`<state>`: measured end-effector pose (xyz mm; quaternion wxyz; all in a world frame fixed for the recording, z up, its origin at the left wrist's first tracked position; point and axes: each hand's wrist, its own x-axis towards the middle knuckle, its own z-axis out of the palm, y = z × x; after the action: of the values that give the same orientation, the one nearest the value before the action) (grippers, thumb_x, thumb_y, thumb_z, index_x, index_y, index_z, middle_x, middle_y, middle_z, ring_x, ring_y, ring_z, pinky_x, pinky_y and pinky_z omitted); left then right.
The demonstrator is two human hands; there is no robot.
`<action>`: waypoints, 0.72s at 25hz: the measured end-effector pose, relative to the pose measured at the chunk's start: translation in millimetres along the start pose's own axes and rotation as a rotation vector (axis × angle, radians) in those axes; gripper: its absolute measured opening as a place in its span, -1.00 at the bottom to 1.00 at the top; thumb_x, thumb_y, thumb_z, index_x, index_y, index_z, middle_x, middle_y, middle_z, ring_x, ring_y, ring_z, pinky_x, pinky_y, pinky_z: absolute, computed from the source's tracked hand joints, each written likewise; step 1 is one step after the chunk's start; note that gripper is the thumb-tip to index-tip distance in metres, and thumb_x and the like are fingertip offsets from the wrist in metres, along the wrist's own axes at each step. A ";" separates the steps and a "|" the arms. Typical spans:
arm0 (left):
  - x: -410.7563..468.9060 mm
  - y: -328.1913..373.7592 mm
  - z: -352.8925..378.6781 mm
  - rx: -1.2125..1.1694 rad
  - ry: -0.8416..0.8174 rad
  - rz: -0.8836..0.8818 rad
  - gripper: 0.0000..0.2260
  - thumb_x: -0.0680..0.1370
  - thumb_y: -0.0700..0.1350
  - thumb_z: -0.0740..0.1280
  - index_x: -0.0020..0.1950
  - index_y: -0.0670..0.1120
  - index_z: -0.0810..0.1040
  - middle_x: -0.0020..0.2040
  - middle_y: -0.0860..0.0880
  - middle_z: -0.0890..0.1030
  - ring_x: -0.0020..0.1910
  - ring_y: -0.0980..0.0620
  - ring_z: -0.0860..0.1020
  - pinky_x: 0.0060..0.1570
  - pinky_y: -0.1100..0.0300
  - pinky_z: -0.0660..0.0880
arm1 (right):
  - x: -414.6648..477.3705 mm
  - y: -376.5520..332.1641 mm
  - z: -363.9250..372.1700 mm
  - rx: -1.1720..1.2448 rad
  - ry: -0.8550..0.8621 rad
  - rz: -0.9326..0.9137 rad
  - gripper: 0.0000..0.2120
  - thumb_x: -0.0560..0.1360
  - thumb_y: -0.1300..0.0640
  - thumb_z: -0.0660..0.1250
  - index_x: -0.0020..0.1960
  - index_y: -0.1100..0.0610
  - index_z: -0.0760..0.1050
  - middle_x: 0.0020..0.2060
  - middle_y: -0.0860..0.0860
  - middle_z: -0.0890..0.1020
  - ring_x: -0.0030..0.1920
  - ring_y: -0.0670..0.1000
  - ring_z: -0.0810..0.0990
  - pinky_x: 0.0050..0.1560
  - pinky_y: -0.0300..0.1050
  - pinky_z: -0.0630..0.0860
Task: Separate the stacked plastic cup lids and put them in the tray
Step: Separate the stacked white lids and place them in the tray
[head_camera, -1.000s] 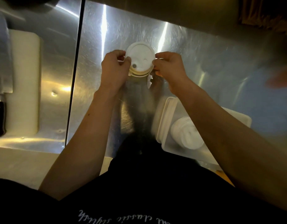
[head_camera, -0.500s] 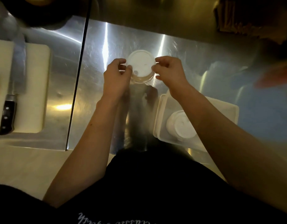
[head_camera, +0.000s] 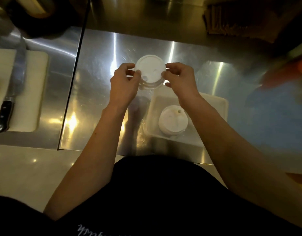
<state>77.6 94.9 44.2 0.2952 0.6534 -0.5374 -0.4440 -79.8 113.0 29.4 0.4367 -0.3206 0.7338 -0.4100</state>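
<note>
Steel counter (head_camera: 99, 92) lies under my left hand (head_camera: 123, 83) and right hand (head_camera: 180, 78), both pinching the stacked lids (head_camera: 150, 69) beyond the tray (head_camera: 213, 103). White script on my dark shirt (head_camera: 102, 231) is unreadable. Since a second ago, the view has pulled back; my grip is unchanged, and separated lids (head_camera: 173, 120) sit in the tray.

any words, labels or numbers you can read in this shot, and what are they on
Dark garment: white cursive script along the bottom edge, upside down to the camera and cut off by the frame; not readable.
Stacked lids held between the left hand and right hand: no print visible.
Lids in the tray: no print visible.
Knife and cutting board: no markings can be made out.
</note>
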 end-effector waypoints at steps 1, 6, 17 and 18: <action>-6.4 2.7 4.6 -0.001 -0.001 0.005 -0.70 0.57 -0.07 0.30 0.29 -0.10 0.50 0.18 -0.08 0.61 0.09 0.01 0.61 0.12 0.08 0.60 | -2.1 1.2 -6.8 0.008 0.003 -0.002 -0.73 0.45 0.20 0.43 0.15 0.11 0.59 0.05 0.08 0.68 0.09 0.06 0.66 0.22 0.13 0.60; -36.1 13.9 30.2 -0.003 0.017 0.008 -0.70 0.56 -0.05 0.31 0.27 -0.08 0.51 0.16 -0.05 0.62 0.07 0.01 0.62 0.14 -0.02 0.59 | -11.7 7.3 -42.6 0.027 0.005 -0.036 -0.71 0.46 0.19 0.42 0.18 0.11 0.59 0.05 0.03 0.67 0.10 0.03 0.65 0.23 0.10 0.60; -84.9 15.5 65.3 -0.054 0.094 -0.004 -0.72 0.54 -0.06 0.32 0.23 -0.06 0.53 0.07 0.00 0.62 -0.07 0.12 0.62 0.08 0.02 0.61 | -25.9 32.3 -88.3 0.070 -0.091 -0.030 -0.73 0.45 0.19 0.42 0.14 0.05 0.59 0.04 0.01 0.67 0.10 0.00 0.65 0.22 0.11 0.60; -87.7 14.3 66.4 -0.050 0.104 -0.009 -0.72 0.54 -0.07 0.33 0.24 -0.06 0.52 0.06 0.01 0.61 -0.09 0.15 0.61 0.08 0.04 0.61 | -27.2 33.9 -89.4 0.071 -0.102 -0.030 -0.74 0.45 0.19 0.43 0.13 0.05 0.59 0.03 0.00 0.67 0.09 0.00 0.65 0.22 0.11 0.60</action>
<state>9.2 182.0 51.0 0.3368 0.6705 -0.5071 -0.4241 -153.1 179.8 35.0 0.4785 -0.3362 0.6907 -0.4254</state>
